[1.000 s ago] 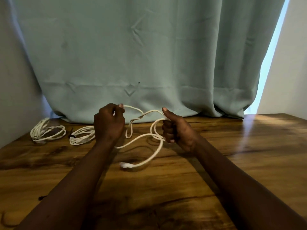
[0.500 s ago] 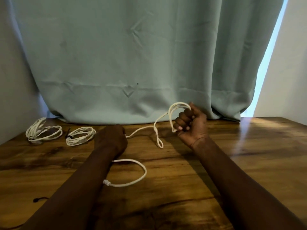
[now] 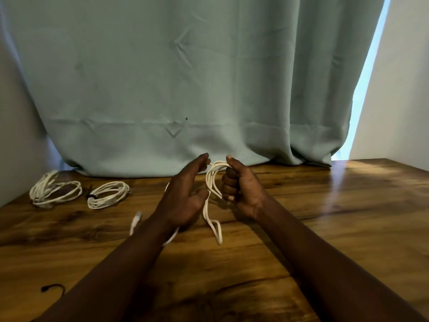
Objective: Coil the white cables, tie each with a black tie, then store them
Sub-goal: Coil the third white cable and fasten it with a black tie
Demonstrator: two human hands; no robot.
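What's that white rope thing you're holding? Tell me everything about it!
It's a thin white cable, smooth-looking and bendy. The right hand grips several of its loops, bunched together above the brown wooden table. One long loop hangs down toward the tabletop. Another stretch passes behind the left hand and ends in a blurry white plug. No black tie shows on it.

There are three white cables: a far-left coil (image 3: 55, 191), a second coil (image 3: 108, 194) just right of it, and a loose cable (image 3: 212, 182) in the middle. There are two black ties: a wrapped tie (image 3: 91, 196) on the second coil and a loose tie (image 3: 52, 288) near left. There are two hands: a left hand (image 3: 183, 201) and a right hand (image 3: 241, 189). There is one table (image 3: 325, 228) and one curtain (image 3: 185, 77).
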